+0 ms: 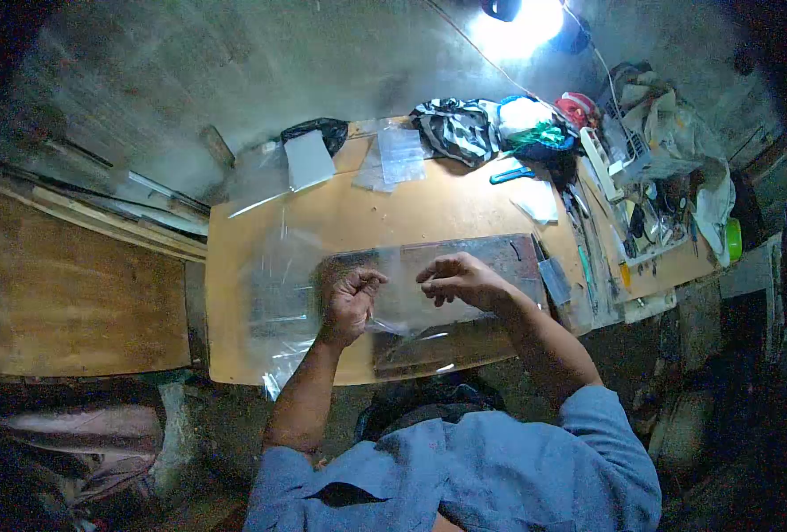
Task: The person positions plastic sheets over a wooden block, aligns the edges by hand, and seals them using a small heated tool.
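Note:
A clear plastic sheet (278,266) spreads over the left part of the wooden table, with shiny creases near the front edge. My left hand (351,306) is closed at the sheet's right part, its fingers bent and pressed together on the film. To its right, my right hand (464,282) hovers over a dark flat board (491,253), fingers curled in toward the thumb. Whatever those right fingertips pinch is too small or transparent to name. A hazy strip of film shows between the two hands. Beneath them the board has glossy reflections along its front.
At the back lie a white sheet (310,160), clear plastic bags (401,155) and a striped black-and-white bundle (460,129). A blue-handled tool (511,175) rests nearby. Crowding the right side is a tray of tools (655,239). A bright lamp (517,31) hangs above.

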Demonstrator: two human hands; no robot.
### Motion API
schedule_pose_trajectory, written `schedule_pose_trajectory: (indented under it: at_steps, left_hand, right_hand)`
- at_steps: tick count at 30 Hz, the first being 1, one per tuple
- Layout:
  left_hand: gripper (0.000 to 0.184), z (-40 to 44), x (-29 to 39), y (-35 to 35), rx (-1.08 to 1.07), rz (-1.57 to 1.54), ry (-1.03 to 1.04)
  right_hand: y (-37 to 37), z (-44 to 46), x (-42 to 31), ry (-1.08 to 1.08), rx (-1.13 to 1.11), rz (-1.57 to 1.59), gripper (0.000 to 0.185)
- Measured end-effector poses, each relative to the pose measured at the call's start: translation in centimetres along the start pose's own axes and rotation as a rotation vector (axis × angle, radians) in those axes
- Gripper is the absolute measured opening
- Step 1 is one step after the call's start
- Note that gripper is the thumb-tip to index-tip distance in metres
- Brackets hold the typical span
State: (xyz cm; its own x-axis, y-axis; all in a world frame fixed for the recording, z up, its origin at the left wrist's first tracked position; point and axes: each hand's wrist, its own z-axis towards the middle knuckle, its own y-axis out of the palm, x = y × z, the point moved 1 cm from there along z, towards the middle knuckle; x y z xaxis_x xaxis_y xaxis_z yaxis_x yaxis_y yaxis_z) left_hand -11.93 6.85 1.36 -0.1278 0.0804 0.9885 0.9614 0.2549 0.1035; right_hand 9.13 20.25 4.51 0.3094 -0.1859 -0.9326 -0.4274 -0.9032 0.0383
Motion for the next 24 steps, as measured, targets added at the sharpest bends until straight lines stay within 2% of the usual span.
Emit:
schedule_pose_trajectory:
  at_steps: [1,3,4,6,11,13,14,16,17,19,20,21,22,23,24]
  left_hand:
    - [0.009,0.1,-0.5,-0.3,0.023,0.017,0.004]
    - [0.010,0.5,-0.4,-0.5,0.048,0.034,0.011]
    - [0.013,0.7,0.1,-0.7,0.149,0.034,-0.022]
    - [0.016,1.4,0.4,-1.4,0.309,0.050,-0.068]
    - [0.013,4.5,-3.8,-3.4,0.457,0.085,-0.116]
    - [0.023,4.7,-4.1,-3.6,0.583,0.268,0.130]
    - [0.023,4.3,-4.1,-3.3,0.587,0.270,0.123]
    - [0.044,2.8,-2.4,-1.9,0.634,0.748,0.298]
    - [0.044,2.1,-2.0,-1.3,0.633,0.749,0.292]
    - [0.054,0.8,-1.9,0.0,0.308,1.103,0.354]
    - [0.060,0.7,-4.1,-0.2,0.207,1.115,0.372]
    - [0.060,0.2,-4.3,0.5,0.202,1.114,0.363]
    - [0.062,-0.4,-4.6,1.5,0.122,1.214,0.290]
    - [0.064,-0.7,-4.9,2.1,0.037,1.311,0.216]
    - [0.067,-0.7,-5.6,2.3,-0.021,1.273,0.194]
  right_hand:
    - [0.0,-0.1,0.2,0.004,0.001,0.002,0.034]
    - [-0.2,-0.2,0.4,0.017,0.171,0.110,0.026]
    - [-0.7,0.0,0.9,0.018,0.170,0.109,0.026]
    - [-2.0,0.9,2.4,0.001,0.415,0.337,0.023]
    - [-3.7,5.3,3.7,0.045,0.464,0.261,0.024]
    - [-5.0,7.7,3.4,0.042,0.543,0.215,0.020]
    - [-5.8,9.1,3.3,0.039,0.574,0.164,0.021]
    - [-7.6,11.3,3.1,-0.011,0.633,0.072,0.025]
    - [-8.3,12.0,2.8,-0.020,0.646,0.101,0.030]
    - [-10.1,13.9,3.6,-0.025,0.741,0.091,0.040]
    - [-10.9,14.4,4.2,-0.032,0.812,-0.005,0.048]
    - [-11.3,14.4,4.2,-0.038,0.881,-0.103,0.057]
    - [-11.8,14.4,4.1,-0.054,0.967,-0.329,0.073]
    - [-11.8,13.7,4.6,0.004,1.060,-0.381,0.081]
    - [-11.9,13.3,5.1,0.003,1.114,-0.410,0.084]
